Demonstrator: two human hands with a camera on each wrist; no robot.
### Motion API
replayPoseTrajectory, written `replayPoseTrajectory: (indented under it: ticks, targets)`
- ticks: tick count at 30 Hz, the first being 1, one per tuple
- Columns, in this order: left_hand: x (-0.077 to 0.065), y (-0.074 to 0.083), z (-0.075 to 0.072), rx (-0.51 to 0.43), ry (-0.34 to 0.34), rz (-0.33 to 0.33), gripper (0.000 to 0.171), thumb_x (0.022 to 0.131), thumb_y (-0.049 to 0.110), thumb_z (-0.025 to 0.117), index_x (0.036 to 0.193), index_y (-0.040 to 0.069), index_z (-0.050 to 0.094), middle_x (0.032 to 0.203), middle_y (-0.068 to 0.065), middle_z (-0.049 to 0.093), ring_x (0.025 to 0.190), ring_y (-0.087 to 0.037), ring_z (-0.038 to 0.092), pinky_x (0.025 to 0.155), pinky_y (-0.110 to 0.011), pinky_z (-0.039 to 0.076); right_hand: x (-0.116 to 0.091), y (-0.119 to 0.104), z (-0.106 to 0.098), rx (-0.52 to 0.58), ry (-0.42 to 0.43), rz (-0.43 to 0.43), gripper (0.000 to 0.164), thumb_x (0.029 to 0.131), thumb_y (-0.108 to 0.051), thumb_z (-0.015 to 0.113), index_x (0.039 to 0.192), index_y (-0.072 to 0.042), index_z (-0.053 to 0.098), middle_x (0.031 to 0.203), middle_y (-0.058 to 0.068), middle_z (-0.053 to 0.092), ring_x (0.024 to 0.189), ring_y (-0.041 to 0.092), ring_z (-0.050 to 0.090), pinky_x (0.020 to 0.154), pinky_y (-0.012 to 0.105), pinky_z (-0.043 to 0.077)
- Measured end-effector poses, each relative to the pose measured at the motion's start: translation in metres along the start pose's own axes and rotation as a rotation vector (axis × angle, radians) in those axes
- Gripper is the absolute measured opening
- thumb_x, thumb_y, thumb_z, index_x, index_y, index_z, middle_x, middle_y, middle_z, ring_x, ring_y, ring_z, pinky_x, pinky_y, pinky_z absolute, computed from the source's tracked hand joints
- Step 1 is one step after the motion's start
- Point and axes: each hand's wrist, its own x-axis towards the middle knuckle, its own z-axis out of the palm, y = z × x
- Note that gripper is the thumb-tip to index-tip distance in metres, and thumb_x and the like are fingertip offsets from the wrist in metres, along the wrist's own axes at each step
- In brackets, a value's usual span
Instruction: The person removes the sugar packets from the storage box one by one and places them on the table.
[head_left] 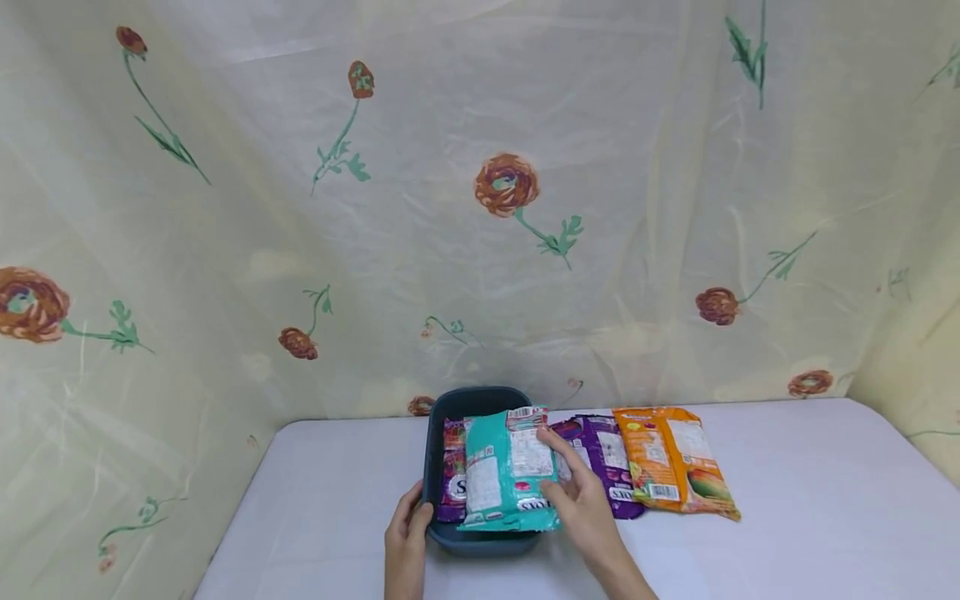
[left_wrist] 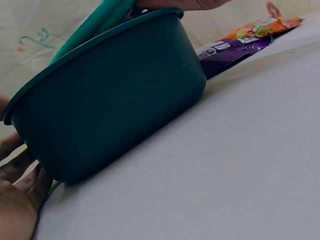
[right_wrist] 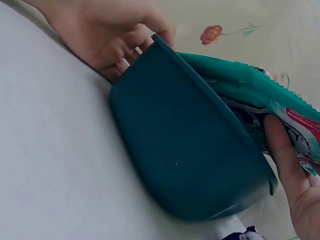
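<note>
A dark teal plastic tub (head_left: 483,546) stands on the table. My left hand (head_left: 407,533) holds its left side, the thumb at the rim and the fingers along the outer wall, as the left wrist view also shows. With my right hand (head_left: 588,508) I grip a turquoise candy bag (head_left: 495,483) by its right edge; the thumb lies on one face. The bag leans across the tub's opening and overlaps the right rim in the head view. Inside the tub is a purple candy bag (head_left: 453,483), partly hidden by the turquoise one.
Right of the tub lie more purple candy bags (head_left: 611,454), overlapping, and an orange candy bag (head_left: 671,458) with a mango picture. A flower-patterned curtain (head_left: 600,250) hangs behind the white table (head_left: 322,500) and along its sides.
</note>
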Motion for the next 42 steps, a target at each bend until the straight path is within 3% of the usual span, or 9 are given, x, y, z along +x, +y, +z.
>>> replayPoseTrajectory:
  ticks: [4, 10, 14, 19, 24, 31, 38, 42]
  targets:
    - [0.001, 0.000, 0.000, 0.004, 0.001, -0.014, 0.045, 0.097, 0.023, 0.046, 0.137, 0.003, 0.045, 0.139, -0.021, 0.049, 0.130, -0.035, 0.045, 0.110, -0.050, 0.037, -0.001, 0.001, -0.004, -0.018, 0.009, 0.024, 0.061, 0.089, 0.005, 0.048, 0.140, -0.028, 0.042, 0.156, -0.003, 0.025, 0.094, 0.023, 0.059, 0.078, 0.027, 0.059]
    - [0.000, 0.002, 0.000, 0.001, -0.004, -0.013, 0.045, 0.097, 0.022, 0.045, 0.138, 0.003, 0.045, 0.140, -0.022, 0.048, 0.131, -0.036, 0.044, 0.110, -0.050, 0.036, -0.003, 0.005, -0.010, -0.006, 0.003, 0.025, 0.062, 0.088, 0.006, 0.047, 0.140, -0.028, 0.041, 0.156, -0.003, 0.023, 0.100, 0.019, 0.058, 0.080, 0.028, 0.058]
    - [-0.001, 0.002, 0.000, -0.008, -0.003, -0.003, 0.044, 0.097, 0.020, 0.045, 0.138, 0.003, 0.045, 0.140, -0.022, 0.048, 0.131, -0.035, 0.044, 0.111, -0.050, 0.035, -0.003, 0.007, -0.014, -0.023, 0.004, 0.017, 0.063, 0.087, 0.006, 0.047, 0.139, -0.030, 0.042, 0.155, -0.007, 0.026, 0.077, 0.013, 0.057, 0.071, 0.028, 0.059]
    - [-0.001, 0.002, 0.000, -0.008, 0.000, -0.001, 0.044, 0.097, 0.020, 0.046, 0.138, 0.005, 0.046, 0.140, -0.020, 0.048, 0.131, -0.034, 0.045, 0.111, -0.048, 0.036, -0.004, 0.008, -0.020, -0.041, 0.013, 0.022, 0.063, 0.087, 0.005, 0.047, 0.140, -0.030, 0.041, 0.154, -0.007, 0.028, 0.072, 0.010, 0.052, 0.063, 0.026, 0.057]
    - [-0.002, 0.002, 0.001, 0.007, 0.001, 0.002, 0.045, 0.097, 0.024, 0.046, 0.138, 0.005, 0.046, 0.140, -0.020, 0.049, 0.130, -0.033, 0.046, 0.110, -0.048, 0.037, -0.005, 0.010, -0.024, -0.037, 0.017, 0.044, 0.063, 0.088, 0.005, 0.047, 0.140, -0.030, 0.041, 0.152, -0.009, 0.031, 0.051, 0.010, 0.040, 0.053, 0.024, 0.053]
    - [-0.001, 0.002, 0.001, -0.008, -0.003, -0.007, 0.046, 0.098, 0.025, 0.046, 0.139, 0.006, 0.045, 0.140, -0.020, 0.048, 0.130, -0.033, 0.046, 0.110, -0.048, 0.037, -0.007, 0.009, -0.028, -0.012, 0.023, 0.071, 0.063, 0.088, 0.005, 0.046, 0.141, -0.030, 0.040, 0.155, -0.008, 0.025, 0.066, 0.014, 0.056, 0.070, 0.028, 0.059]
    - [0.000, 0.001, 0.001, -0.040, -0.013, -0.012, 0.046, 0.098, 0.025, 0.045, 0.140, 0.005, 0.043, 0.142, -0.020, 0.046, 0.133, -0.035, 0.042, 0.111, -0.050, 0.035, -0.010, 0.009, -0.030, -0.015, 0.026, 0.055, 0.063, 0.089, 0.006, 0.046, 0.141, -0.029, 0.040, 0.156, -0.007, 0.023, 0.071, 0.013, 0.060, 0.073, 0.027, 0.059]
    - [-0.001, 0.002, 0.000, -0.057, -0.013, -0.014, 0.046, 0.098, 0.023, 0.045, 0.140, 0.005, 0.044, 0.142, -0.020, 0.046, 0.134, -0.034, 0.042, 0.112, -0.049, 0.034, -0.012, 0.009, -0.032, -0.023, 0.032, 0.067, 0.062, 0.089, 0.004, 0.046, 0.141, -0.029, 0.039, 0.156, -0.008, 0.022, 0.062, 0.012, 0.055, 0.071, 0.026, 0.059]
